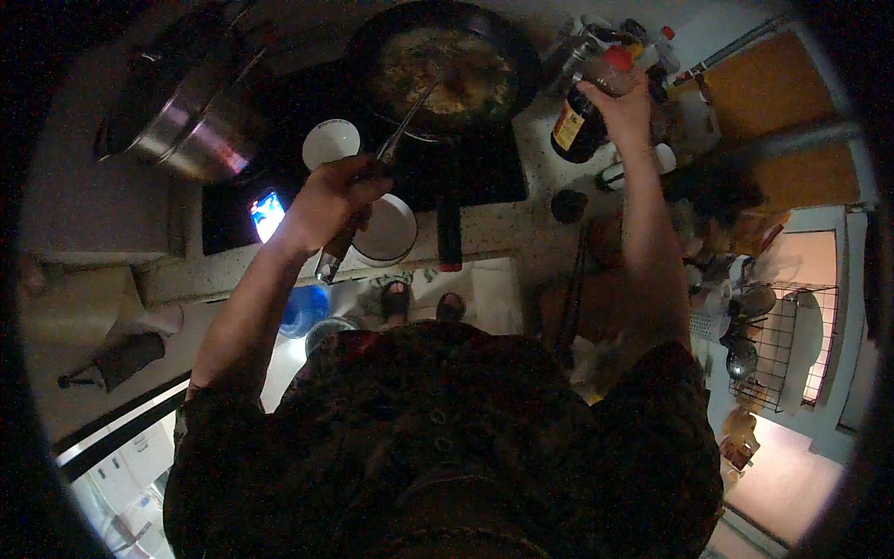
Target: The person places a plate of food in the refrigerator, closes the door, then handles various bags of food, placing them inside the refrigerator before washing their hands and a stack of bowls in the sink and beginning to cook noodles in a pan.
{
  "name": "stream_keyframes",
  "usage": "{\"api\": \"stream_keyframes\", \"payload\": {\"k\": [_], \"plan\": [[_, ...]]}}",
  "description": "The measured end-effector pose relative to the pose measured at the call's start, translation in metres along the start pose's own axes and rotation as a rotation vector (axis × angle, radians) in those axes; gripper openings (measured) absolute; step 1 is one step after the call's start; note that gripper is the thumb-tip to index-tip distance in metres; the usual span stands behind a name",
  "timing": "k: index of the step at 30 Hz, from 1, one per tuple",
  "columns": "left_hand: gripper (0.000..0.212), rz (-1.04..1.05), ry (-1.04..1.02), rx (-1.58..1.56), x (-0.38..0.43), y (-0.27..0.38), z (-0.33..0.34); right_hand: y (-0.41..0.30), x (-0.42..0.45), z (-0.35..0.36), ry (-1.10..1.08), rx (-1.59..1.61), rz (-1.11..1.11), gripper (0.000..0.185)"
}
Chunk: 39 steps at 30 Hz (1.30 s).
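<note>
My left hand [335, 199] is closed around the handle of a long metal cooking utensil [401, 133]. Its far end reaches into a large dark frying pan [356, 84] holding browned food [447, 73]; the tip is too dim to make out. At the back right, my right hand [621, 108] grips a dark glass bottle [576, 129] with a yellow label. A red cap [618, 57] shows just beyond the fingers; whether it belongs to this bottle I cannot tell. Beside my left hand are a white bowl [332, 143] and a second pale bowl [387, 234].
The pan's handle [449, 230] juts towards me over the counter edge. A lit phone [267, 215] lies at the left of the black cooktop [489, 182]. A steel pot [202, 136] stands far left. Several bottles crowd the back right; a wire rack [782, 342] hangs at right.
</note>
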<state>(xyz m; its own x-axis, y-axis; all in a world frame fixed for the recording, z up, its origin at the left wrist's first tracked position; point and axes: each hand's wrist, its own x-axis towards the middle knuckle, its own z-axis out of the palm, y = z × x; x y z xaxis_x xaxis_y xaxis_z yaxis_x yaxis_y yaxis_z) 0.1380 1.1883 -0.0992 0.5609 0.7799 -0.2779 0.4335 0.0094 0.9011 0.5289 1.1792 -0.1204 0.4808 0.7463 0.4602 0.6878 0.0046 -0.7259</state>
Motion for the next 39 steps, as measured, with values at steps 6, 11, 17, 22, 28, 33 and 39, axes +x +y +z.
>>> {"api": "stream_keyframes", "payload": {"k": [6,11,17,22,28,33,39], "plan": [[0.030,0.140,-0.052,0.052,0.007,-0.005,0.002,0.054,-0.014,0.019,-0.014,0.181,0.080,0.086],[0.038,0.042,-0.014,-0.114,0.011,0.013,0.014,0.096,-0.024,0.030,-0.001,0.060,0.095,0.092],[0.040,-0.118,-0.027,-0.193,0.016,0.015,0.014,0.105,-0.035,0.032,-0.061,0.253,0.087,0.092],[0.039,-0.169,0.016,-0.388,0.019,0.011,0.017,0.102,-0.038,0.027,-0.109,0.183,0.031,0.084],[0.037,-0.196,-0.096,-0.566,0.023,0.018,0.019,0.087,-0.043,0.004,-0.232,0.053,0.185,0.092],[0.025,-0.267,-0.193,-0.604,0.026,0.020,0.018,0.081,-0.042,0.004,-0.204,-0.127,0.172,0.083],[0.034,-0.254,-0.327,-0.784,0.028,0.032,0.036,-0.020,-0.087,-0.035,0.122,-0.282,0.158,0.060]]}}
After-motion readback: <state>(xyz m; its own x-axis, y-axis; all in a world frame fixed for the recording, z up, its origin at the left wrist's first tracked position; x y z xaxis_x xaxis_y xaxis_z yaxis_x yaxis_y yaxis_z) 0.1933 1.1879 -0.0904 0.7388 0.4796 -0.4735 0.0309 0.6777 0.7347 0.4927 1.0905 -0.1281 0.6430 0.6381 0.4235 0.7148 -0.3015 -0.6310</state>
